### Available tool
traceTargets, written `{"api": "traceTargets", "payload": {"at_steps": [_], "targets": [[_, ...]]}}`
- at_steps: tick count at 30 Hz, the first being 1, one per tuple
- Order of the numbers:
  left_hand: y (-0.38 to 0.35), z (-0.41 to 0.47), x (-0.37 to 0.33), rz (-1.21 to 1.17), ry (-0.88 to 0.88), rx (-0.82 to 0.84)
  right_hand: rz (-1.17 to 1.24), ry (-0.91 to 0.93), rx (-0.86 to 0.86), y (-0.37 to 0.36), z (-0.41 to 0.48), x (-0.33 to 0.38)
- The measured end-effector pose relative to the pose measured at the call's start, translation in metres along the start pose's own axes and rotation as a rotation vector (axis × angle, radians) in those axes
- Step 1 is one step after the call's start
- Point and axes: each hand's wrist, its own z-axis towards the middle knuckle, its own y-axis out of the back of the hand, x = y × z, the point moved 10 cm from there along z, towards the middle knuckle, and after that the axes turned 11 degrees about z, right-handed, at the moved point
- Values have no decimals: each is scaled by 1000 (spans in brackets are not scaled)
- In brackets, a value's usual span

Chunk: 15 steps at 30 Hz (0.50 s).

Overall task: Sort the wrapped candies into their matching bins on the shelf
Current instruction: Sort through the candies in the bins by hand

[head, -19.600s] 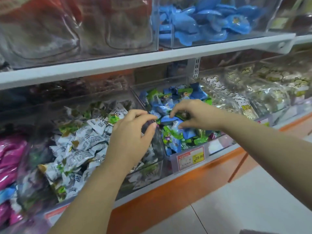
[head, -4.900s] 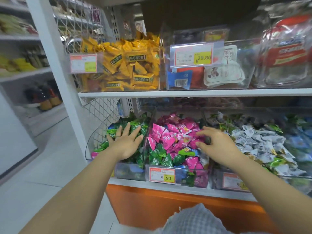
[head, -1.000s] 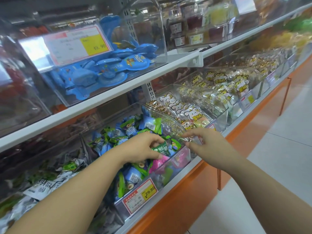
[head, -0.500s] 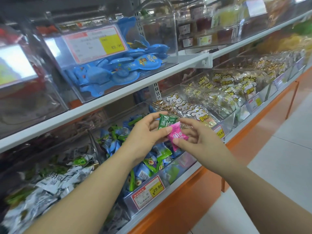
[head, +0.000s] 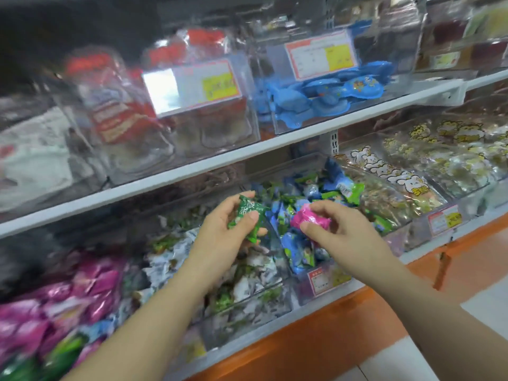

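I see the left hand (head: 228, 239) curled round a green candy (head: 247, 215); the right hand (head: 339, 233) pinches a pink candy (head: 308, 219) — the two near each other. Both hover before the blue-and-green candy bin (head: 300, 294) (lower shelf (head: 364, 285)).

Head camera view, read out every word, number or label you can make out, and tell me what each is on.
Nothing reads clearly; the frame is motion-blurred.
Upper right price tag, blue-candy bin: unreadable.
Upper left price tag, jar bin: digits smeared.
Lower middle price tag: unreadable.
Lower right price tag: unreadable.
Green candy in left hand: white characters, illegible.
Pink candy in right hand: no legible print.
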Motion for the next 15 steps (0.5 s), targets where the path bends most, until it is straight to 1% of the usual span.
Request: {"api": "traceTargets", "payload": {"at_steps": [3, 5, 10, 13, 15], "targets": [[58, -31, 3, 185, -45, -120, -3, 36, 71, -47, -4, 20], [98, -54, 10, 253, -41, -197, 7, 57, 121, -80, -7, 32], [190, -111, 38, 373, 76, -331, 29, 80, 272, -165, -13, 56], [241, -145, 48, 470, 147, -412, 107, 87, 350, -219, -18, 74], [274, -167, 55, 500, 180, -476, 111, 136, 393, -253, -21, 90]]}}
